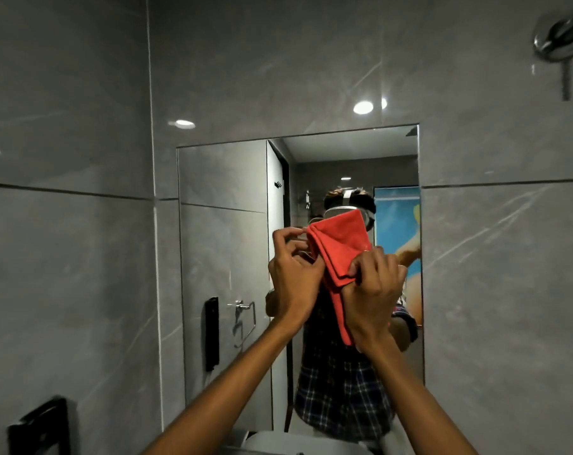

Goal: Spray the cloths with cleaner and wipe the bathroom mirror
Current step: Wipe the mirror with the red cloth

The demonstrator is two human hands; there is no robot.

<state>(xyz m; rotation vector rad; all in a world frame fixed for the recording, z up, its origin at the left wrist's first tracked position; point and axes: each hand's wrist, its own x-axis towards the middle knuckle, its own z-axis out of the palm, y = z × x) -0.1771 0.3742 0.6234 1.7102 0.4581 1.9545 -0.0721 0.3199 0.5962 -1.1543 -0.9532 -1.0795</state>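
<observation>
So the rectangular frameless wall mirror sits in grey marble tile, with bare glass open left of the hands. Right in front of its middle there's a folded red microfibre cloth, lower end hanging down. Both arms reach up: left hand pinches its top left edge, right hand is clenched around the fold.

place: bathroom | walls: large glossy grey tiles | wall-mounted mirror | chrome shower fitting top right | towel ring seen in reflection | white basin rim at bottom
</observation>
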